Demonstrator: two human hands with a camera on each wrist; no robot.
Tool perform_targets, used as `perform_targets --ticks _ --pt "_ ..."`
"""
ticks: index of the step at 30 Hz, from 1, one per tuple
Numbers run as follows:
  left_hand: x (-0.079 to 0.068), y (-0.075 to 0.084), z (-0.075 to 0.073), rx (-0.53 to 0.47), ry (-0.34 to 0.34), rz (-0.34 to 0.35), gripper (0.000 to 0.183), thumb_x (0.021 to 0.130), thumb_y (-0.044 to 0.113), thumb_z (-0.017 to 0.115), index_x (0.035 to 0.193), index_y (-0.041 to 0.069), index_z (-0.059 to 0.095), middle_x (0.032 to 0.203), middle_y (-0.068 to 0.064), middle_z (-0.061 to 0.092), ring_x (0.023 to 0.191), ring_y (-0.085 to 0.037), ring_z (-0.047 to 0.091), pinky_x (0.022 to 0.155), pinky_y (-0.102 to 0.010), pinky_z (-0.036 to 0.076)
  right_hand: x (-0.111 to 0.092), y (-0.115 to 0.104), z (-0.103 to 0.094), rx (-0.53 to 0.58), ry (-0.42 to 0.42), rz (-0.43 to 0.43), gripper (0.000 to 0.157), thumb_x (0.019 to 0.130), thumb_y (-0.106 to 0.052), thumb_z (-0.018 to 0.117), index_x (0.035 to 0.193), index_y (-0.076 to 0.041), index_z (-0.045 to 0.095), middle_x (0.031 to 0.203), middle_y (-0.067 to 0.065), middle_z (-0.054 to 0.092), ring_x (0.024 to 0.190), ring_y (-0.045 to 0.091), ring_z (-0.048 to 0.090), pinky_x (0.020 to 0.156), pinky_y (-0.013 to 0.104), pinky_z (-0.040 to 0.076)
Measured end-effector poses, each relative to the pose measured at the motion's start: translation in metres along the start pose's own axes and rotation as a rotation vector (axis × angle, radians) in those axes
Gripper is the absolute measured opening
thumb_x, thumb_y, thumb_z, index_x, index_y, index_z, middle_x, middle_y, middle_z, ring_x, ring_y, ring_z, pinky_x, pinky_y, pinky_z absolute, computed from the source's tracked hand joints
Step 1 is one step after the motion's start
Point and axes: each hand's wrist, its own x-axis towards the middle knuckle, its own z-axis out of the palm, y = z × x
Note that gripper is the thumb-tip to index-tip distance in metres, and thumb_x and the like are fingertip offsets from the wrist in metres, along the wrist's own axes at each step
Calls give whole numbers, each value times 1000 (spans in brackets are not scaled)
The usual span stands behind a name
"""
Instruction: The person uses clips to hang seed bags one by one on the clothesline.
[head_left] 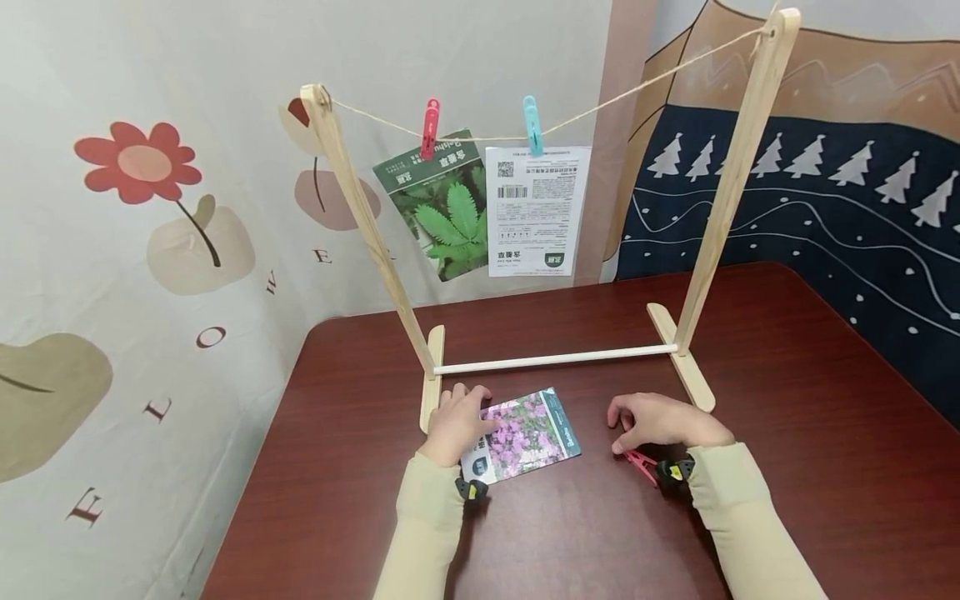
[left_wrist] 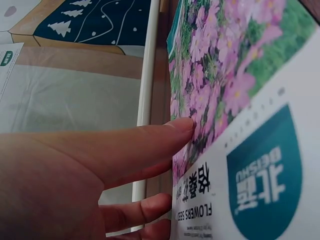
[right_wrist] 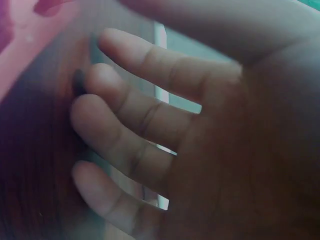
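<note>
A seed packet (head_left: 525, 435) with pink flowers lies on the table in front of the wooden stand. My left hand (head_left: 456, 423) rests at its left end, thumb (left_wrist: 175, 131) on the printed face and the other fingertips by its far edge. To the right, my right hand (head_left: 656, 419) is low over the table, its fingers (right_wrist: 125, 115) loosely bent with nothing between them. A red clothespin (head_left: 642, 467) is right by the right thumb and partly hidden under the wrist. In the right wrist view, the clothespin (right_wrist: 25, 47) looks large and blurred at upper left.
The wooden stand (head_left: 555, 359) has two posts with a string (head_left: 630, 92) between them. On the string, a red clothespin (head_left: 430, 129) holds a green leaf packet (head_left: 453, 221), and a blue clothespin (head_left: 532, 125) holds a white packet (head_left: 536, 217). Printed curtains surround the table (head_left: 360, 500).
</note>
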Motion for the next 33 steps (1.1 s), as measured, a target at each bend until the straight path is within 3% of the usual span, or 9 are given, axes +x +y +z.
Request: perform_targets --ticks 4,10,20,27,33 --pt "1 -1 1 -42 -9 -27 48 72 35 72 114 17 56 102 -9 47 85 -25 41 57 -35 38 -4 -2 1 -9 -27 -27 38 64 -33 78 91 -18 56 75 -3 47 66 12 45 61 29 38" --pt "1 -7 2 -81 -34 -44 52 71 35 72 117 16 54 102 -10 51 88 -28 49 65 -40 42 -15 -4 7 -28 -15 -40 40 61 -29 80 91 -20 55 80 -5 46 68 8 46 64 26 39" --pt "7 -14 -1 -160 -111 -11 54 74 32 71 121 13 51 112 -10 58 101 -26 54 81 -41 42 -22 -4 9 -92 70 2 29 61 -26 78 66 -19 50 74 -5 43 61 9 41 54 24 34" --pt "13 -15 -2 -271 -188 70 32 79 29 66 104 10 58 86 -2 59 77 -16 53 72 -34 42 -10 -2 8 -137 108 -42 23 66 -23 74 65 -22 50 68 -7 43 60 6 42 56 24 35" --pt "15 -13 -1 -320 -198 105 20 82 27 63 93 12 56 72 1 55 64 -13 51 62 -29 42 6 0 11 -148 183 -53 21 71 -22 72 68 -23 51 66 -8 43 57 6 41 55 24 35"
